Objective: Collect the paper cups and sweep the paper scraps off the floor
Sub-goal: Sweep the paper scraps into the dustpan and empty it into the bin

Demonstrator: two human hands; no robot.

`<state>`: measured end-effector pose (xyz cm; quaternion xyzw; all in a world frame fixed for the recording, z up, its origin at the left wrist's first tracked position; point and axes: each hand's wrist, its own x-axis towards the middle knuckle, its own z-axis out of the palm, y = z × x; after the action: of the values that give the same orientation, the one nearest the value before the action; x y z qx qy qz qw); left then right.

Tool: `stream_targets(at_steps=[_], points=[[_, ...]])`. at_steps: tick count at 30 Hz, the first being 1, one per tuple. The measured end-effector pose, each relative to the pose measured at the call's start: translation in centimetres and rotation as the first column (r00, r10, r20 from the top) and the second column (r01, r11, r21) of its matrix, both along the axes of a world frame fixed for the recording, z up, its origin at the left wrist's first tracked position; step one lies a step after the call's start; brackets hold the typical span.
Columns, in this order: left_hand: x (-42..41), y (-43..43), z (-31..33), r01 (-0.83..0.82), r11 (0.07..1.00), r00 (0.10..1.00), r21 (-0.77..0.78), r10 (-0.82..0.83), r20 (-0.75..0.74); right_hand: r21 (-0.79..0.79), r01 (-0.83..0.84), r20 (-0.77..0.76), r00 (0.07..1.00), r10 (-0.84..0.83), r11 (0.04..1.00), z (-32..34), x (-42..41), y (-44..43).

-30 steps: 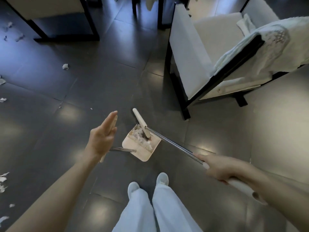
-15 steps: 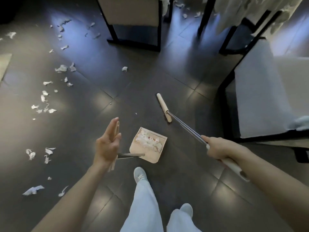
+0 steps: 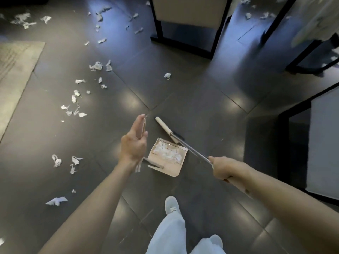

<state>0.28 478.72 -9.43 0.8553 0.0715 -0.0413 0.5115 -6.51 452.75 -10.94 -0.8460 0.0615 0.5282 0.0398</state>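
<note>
A beige dustpan (image 3: pixel 175 169) hangs low over the dark floor with white paper scraps (image 3: pixel 167 153) piled in it. My left hand (image 3: pixel 134 145) holds its long upright handle, thumb pressing it against straight fingers. My right hand (image 3: pixel 222 167) grips the metal pole of the broom (image 3: pixel 190 149). The cream broom head (image 3: pixel 164 127) sits just beyond the dustpan's far edge. Several torn scraps (image 3: pixel 77 99) lie scattered on the floor to the left, and one single scrap (image 3: pixel 167 75) lies ahead. No paper cup is in view.
A grey rug (image 3: pixel 16 70) covers the floor at far left. A black-framed seat (image 3: pixel 183 39) stands ahead, and more black furniture legs (image 3: pixel 304 50) stand at upper right. A black-framed chair (image 3: pixel 293 143) is close on the right. My foot (image 3: pixel 171 205) is behind the dustpan.
The view has swung left, bringing the scattered scraps into sight. The broom head has come out of the dustpan and now sits beyond its far edge. Both hands keep their holds.
</note>
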Motion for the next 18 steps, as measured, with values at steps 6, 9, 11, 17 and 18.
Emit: stream_targets(at_steps=[6, 9, 11, 17, 18], points=[[2.6, 0.1, 1.1, -0.001, 0.995, 1.000, -0.101, -0.001, -0.020, 0.076, -0.061, -0.061, 0.996, 0.065, 0.995, 4.3, 2.2, -3.1], [5.5, 0.2, 1.1, -0.041, 0.984, 0.999, -0.171, 0.038, -0.016, 0.071, 0.014, -0.024, 1.000, -0.012, 0.997, 5.3, 5.5, -5.1], [9.0, -0.8, 1.3, -0.060, 0.980, 0.998, -0.192, 0.058, -0.013, 0.059, 0.032, 0.031, 0.999, -0.033, 0.998, 5.3, 9.9, -6.5], [22.0, -5.9, 1.1, -0.170, 0.965, 0.985, -0.201, 0.173, -0.001, 0.064, 0.004, 0.168, 0.986, -0.014, 0.998, 4.8, 28.3, -11.1], [24.1, -6.7, 1.2, -0.180, 0.967, 0.983, -0.179, 0.184, 0.007, 0.053, -0.029, 0.195, 0.981, 0.019, 0.998, 4.8, 31.4, -11.8]])
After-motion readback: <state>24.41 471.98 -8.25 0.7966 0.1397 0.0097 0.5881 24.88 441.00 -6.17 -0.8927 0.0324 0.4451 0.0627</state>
